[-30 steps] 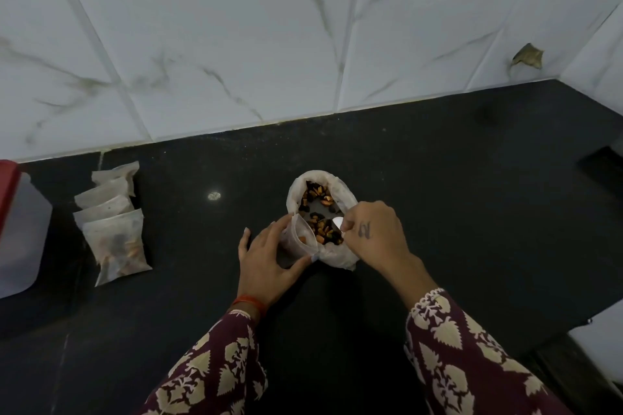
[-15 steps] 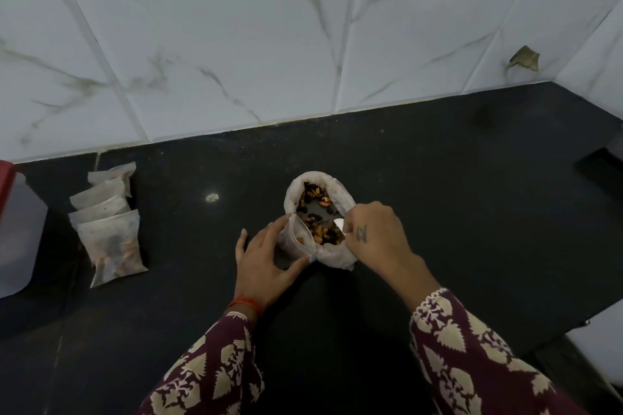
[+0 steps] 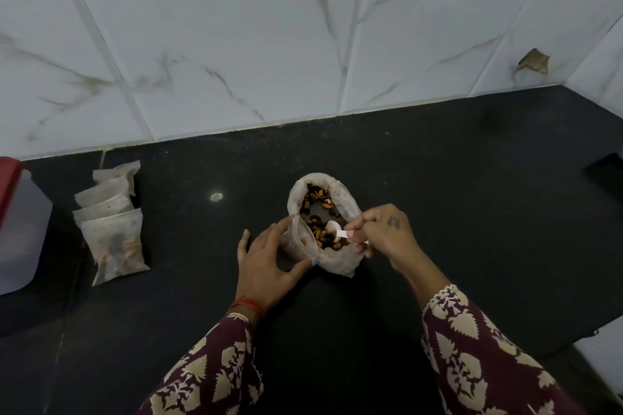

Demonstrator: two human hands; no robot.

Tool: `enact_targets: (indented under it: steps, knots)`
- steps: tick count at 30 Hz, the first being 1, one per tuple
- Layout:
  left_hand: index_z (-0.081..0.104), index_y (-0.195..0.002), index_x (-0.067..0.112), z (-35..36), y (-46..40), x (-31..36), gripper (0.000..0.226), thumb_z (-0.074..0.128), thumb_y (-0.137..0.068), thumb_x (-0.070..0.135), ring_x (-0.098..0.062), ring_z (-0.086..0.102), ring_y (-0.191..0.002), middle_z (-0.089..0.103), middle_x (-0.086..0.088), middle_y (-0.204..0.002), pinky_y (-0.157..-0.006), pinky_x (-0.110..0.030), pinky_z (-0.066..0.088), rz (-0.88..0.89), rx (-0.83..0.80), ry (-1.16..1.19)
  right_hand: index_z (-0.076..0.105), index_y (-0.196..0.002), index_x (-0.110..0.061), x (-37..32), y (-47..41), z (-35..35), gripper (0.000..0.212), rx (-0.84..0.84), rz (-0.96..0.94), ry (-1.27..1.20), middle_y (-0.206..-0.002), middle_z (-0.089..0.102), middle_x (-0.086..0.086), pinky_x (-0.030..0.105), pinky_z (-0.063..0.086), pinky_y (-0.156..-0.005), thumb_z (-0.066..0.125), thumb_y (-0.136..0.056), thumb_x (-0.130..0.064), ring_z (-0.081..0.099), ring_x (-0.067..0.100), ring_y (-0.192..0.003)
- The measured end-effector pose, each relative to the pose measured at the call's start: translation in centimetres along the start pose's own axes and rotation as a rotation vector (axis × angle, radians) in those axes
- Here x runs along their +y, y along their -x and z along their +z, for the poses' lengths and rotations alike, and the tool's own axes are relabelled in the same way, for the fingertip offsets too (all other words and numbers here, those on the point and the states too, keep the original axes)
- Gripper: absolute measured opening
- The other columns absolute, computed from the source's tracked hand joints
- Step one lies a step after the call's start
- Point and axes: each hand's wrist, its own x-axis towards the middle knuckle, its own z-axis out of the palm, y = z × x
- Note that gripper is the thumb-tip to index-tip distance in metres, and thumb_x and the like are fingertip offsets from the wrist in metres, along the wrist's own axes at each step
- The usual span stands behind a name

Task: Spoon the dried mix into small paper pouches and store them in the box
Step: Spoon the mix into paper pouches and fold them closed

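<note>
A white bag [image 3: 347,200] with a rolled-down rim stands open on the black counter [image 3: 472,199], holding dried brown and black mix [image 3: 317,197]. My left hand [image 3: 266,256] holds a small translucent pouch [image 3: 298,239] upright against the bag's left side, thumb and fingers around it. My right hand [image 3: 381,232] pinches the handle of a small white spoon [image 3: 333,229], whose bowl lies over the mix near the pouch's mouth. Several filled pouches [image 3: 113,216] lie overlapped at the left.
A translucent box with a red lid [image 3: 20,229] stands at the far left edge, beside the filled pouches. A white tiled wall [image 3: 236,44] runs behind the counter. A dark object [image 3: 606,175] sits at the right edge.
My right hand has drawn back to the right, and the white spoon now shows fully over the mix. The left hand keeps its hold on the pouch.
</note>
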Motion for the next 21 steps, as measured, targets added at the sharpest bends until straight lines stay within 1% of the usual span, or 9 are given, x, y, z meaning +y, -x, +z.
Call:
enact_targets:
  steps: [3, 6, 11, 15, 17, 21]
  knots:
    - [0.027, -0.135, 0.049, 0.0, 0.0, 0.0, 0.076, 0.052, -0.068, 0.075, -0.007, 0.041, -0.131, 0.051, 0.012, -0.135, -0.118, -0.043, 0.001, 0.005, 0.001, -0.006, 0.072, -0.079, -0.010, -0.1, -0.2, 0.6, 0.013, -0.001, -0.009, -0.014, -0.078, 0.071, 0.011, 0.016, 0.045, -0.042, 0.066, -0.083, 0.001, 0.066, 0.016, -0.058]
    - [0.027, -0.136, 0.048, 0.1, 0.0, -0.1, 0.076, 0.052, -0.068, 0.075, -0.007, 0.041, -0.131, 0.051, 0.012, -0.135, -0.118, -0.042, 0.000, 0.005, -0.001, -0.014, 0.072, -0.084, -0.008, 0.2, -0.3, 0.7, 0.010, -0.028, -0.018, -0.022, -0.079, 0.071, 0.010, 0.016, 0.046, -0.042, 0.066, -0.083, 0.000, 0.066, 0.015, -0.057]
    - [0.032, -0.137, 0.044, 0.2, -0.1, -0.2, 0.078, 0.053, -0.069, 0.075, -0.006, 0.041, -0.131, 0.052, 0.012, -0.135, -0.118, -0.044, 0.001, 0.010, 0.000, -0.030, 0.073, -0.086, -0.008, -0.3, -0.8, 0.8, 0.010, -0.084, 0.006, 0.022, -0.082, 0.073, 0.010, 0.017, 0.046, -0.043, 0.068, -0.081, 0.000, 0.067, 0.015, -0.057]
    - [0.032, -0.136, 0.046, 0.1, 0.0, -0.2, 0.076, 0.053, -0.069, 0.074, -0.006, 0.041, -0.131, 0.051, 0.013, -0.136, -0.118, -0.041, 0.000, 0.008, 0.004, -0.027, 0.072, -0.084, -0.012, -0.2, -0.9, 2.2, 0.012, -0.061, 0.008, 0.002, -0.080, 0.072, 0.009, 0.017, 0.045, -0.044, 0.066, -0.084, -0.002, 0.066, 0.015, -0.056]
    - [0.031, -0.136, 0.047, 0.2, -0.1, -0.2, 0.075, 0.052, -0.070, 0.074, -0.005, 0.040, -0.131, 0.051, 0.013, -0.136, -0.118, -0.042, 0.001, 0.007, 0.002, -0.034, 0.072, -0.085, -0.012, 0.0, -1.0, 2.5, 0.011, -0.070, 0.029, -0.042, -0.080, 0.072, 0.008, 0.016, 0.043, -0.043, 0.066, -0.084, -0.002, 0.064, 0.014, -0.055]
    - [0.036, -0.136, 0.044, 0.2, -0.1, -0.3, 0.074, 0.051, -0.071, 0.074, -0.004, 0.039, -0.131, 0.050, 0.015, -0.136, -0.118, -0.042, 0.001, 0.016, -0.002, -0.063, 0.071, -0.092, -0.005, 0.0, -1.6, 1.9, 0.014, -0.148, 0.163, -0.239, -0.081, 0.072, 0.012, 0.014, 0.039, -0.038, 0.063, -0.084, 0.003, 0.062, 0.012, -0.052]
